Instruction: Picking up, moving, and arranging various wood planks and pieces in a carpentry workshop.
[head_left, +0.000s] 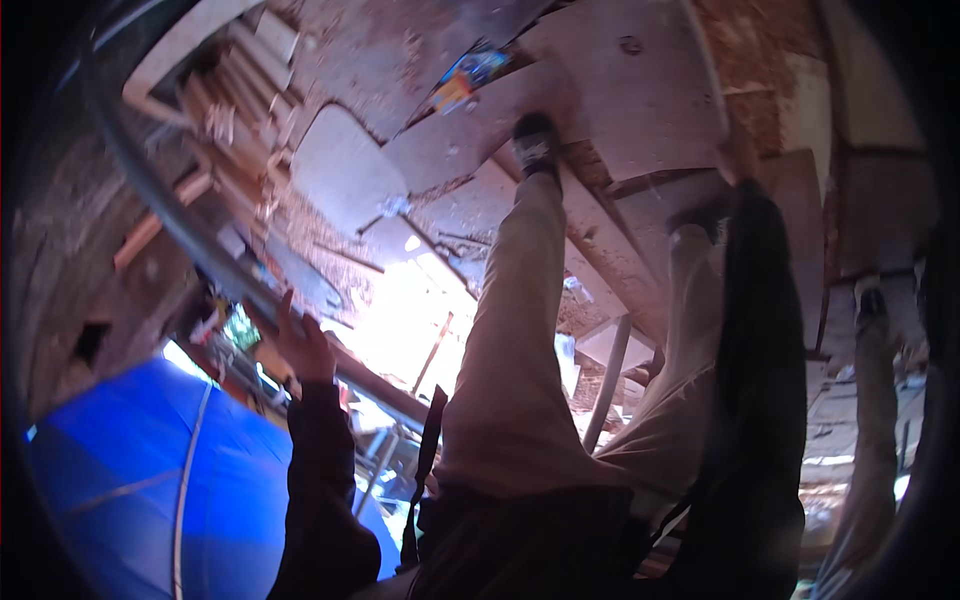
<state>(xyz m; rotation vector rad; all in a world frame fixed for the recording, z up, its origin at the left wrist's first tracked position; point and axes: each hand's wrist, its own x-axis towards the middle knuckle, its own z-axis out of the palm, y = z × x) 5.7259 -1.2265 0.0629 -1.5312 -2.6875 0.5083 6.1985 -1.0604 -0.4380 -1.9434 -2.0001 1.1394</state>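
My left hand (303, 348) is closed around a long, dark, curved-looking pipe (190, 230) that crosses the left side at about hip height. My right arm, in a black sleeve, reaches forward and down. At its end my right hand (738, 160) is blurred against the edge of a brown wooden board (765, 110); its fingers do not show clearly. Below me, my shoe (534, 140) rests on large, flat, reddish-brown sheets (640, 80). My other shoe (700, 220) is partly hidden beside the right sleeve.
Stacked wood strips (235, 110) lie at the upper left. A blue tarp (130, 480) spreads at the lower left. A colourful packet (465, 80) lies on the sheets. A grey post (608, 380) stands between my legs. Another person's leg (876, 420) shows at right.
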